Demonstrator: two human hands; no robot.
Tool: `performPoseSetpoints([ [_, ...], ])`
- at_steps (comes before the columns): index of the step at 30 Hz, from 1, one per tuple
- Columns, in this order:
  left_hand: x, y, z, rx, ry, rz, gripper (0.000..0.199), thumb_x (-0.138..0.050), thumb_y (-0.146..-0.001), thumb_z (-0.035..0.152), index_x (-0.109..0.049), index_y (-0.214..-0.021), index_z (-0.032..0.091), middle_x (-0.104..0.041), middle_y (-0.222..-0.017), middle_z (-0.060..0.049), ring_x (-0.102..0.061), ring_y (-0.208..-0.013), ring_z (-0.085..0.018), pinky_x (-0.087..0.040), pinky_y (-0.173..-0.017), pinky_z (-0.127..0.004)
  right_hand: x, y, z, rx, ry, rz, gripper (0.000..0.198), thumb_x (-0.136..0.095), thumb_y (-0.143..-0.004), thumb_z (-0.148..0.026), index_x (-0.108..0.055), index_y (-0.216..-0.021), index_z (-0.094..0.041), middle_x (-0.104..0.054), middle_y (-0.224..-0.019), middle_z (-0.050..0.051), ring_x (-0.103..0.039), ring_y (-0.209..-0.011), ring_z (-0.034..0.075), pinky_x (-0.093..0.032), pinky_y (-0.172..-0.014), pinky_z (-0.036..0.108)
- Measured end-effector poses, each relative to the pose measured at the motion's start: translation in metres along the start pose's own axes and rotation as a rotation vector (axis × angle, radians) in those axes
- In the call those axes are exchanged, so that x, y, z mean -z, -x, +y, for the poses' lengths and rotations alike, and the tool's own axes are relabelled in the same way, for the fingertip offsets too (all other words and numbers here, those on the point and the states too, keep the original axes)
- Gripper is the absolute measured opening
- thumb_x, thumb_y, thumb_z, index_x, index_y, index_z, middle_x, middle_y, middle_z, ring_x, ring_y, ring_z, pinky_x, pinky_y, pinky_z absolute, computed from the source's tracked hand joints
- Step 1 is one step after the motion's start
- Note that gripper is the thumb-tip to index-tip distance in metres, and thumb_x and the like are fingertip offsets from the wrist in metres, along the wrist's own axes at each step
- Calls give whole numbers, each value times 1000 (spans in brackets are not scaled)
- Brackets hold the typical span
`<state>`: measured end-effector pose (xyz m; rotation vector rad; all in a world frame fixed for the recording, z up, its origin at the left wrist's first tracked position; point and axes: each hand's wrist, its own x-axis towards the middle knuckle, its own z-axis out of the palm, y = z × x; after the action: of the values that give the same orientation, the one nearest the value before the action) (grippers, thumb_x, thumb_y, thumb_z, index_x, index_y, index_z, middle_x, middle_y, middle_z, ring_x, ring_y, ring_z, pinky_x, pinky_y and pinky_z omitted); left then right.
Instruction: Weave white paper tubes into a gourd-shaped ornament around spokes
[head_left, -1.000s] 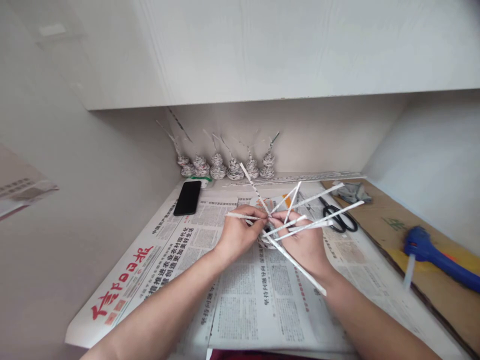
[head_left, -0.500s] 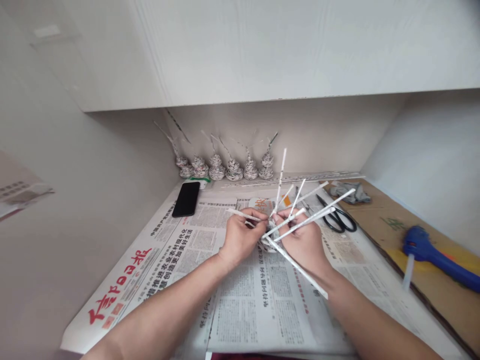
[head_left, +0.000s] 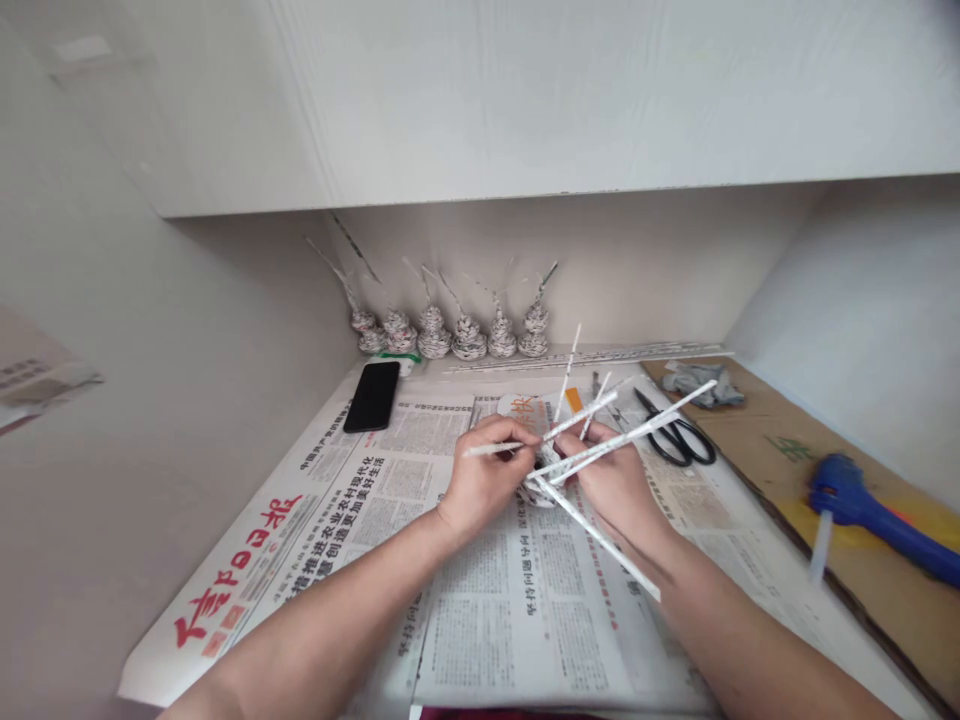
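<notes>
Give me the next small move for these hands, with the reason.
Probably bend the paper stick at the fingertips of the left hand over its neighbour, with the right hand steadying the small woven piece. That stick points out to the left, other sticks fan out from the piece, and both hands are at it.

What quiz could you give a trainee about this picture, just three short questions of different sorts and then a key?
1. Count: how many woven gourd shapes stand in the row at the back?
2. True or false: as the wearer sees it, the black phone lies to the left of the scissors.
3. Fill in the blank: the fingers of the left hand hold a white ____.

Key: 1. Six. 2. True. 3. Paper stick.
</notes>
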<state>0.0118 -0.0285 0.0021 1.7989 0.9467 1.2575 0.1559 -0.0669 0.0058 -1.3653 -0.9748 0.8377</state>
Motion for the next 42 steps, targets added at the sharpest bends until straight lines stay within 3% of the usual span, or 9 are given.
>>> performPoseSetpoints([
  [4,2,0,1,-61,-33,4,11,-61,-75,10,-70,-76,17,-68,-76,-2,-62,-72,-12,-49,-70,-23,-1,3,-2,43,37,-22,20,-68,-75,-38,-63,-74,-19,-60,-55,-2,-55,-46,13,-44,-45,24],
  [13,7,-3,3,-194,-123,-4,20,-58,-72,3,-69,-75,19,-68,-77,-1,-62,-76,-13,-48,-74,-24,0,9,-9,159,211,-30,18,-66,-74,-33,-69,-85,-19,-71,-79,4,-63,-64,17,-50,-59,29],
  [19,9,-5,5,-230,-148,-41,20,-56,-71,2,-67,-73,19,-66,-77,-1,-61,-76,-13,-48,-73,-25,0,6,-7,80,58,-49,20,-70,-71,-32,-64,-87,-20,-67,-71,0,-62,-58,17,-49,-53,28],
  [26,11,-4,6,-274,-185,-42,22,-54,-71,0,-66,-74,19,-63,-76,-2,-60,-75,-13,-48,-73,-24,-2,12,-11,115,125,-55,23,-72,-71,-36,-61,-84,-19,-67,-74,2,-62,-63,17,-50,-58,28],
  [32,12,-1,8,-299,-189,-106,22,-55,-74,3,-68,-79,19,-64,-81,-3,-61,-79,-14,-48,-77,-26,-3,13,-11,176,188,16,20,-68,-75,-38,-63,-76,-19,-62,-64,0,-57,-59,15,-45,-54,26],
  [36,10,-2,9,-243,-175,-70,21,-56,-73,3,-69,-78,20,-67,-81,-2,-63,-79,-14,-49,-77,-26,-3,12,-8,180,210,2,14,-65,-75,-32,-64,-79,-19,-64,-67,1,-56,-57,16,-44,-53,27],
  [42,12,-8,12,17,74,-145,18,-65,-73,11,-67,-91,17,-70,-84,-3,-65,-76,-13,-51,-67,-23,-3,13,-11,152,185,2,10,-64,-72,-28,-66,-78,-20,-69,-71,2,-60,-59,17,-47,-54,28],
])
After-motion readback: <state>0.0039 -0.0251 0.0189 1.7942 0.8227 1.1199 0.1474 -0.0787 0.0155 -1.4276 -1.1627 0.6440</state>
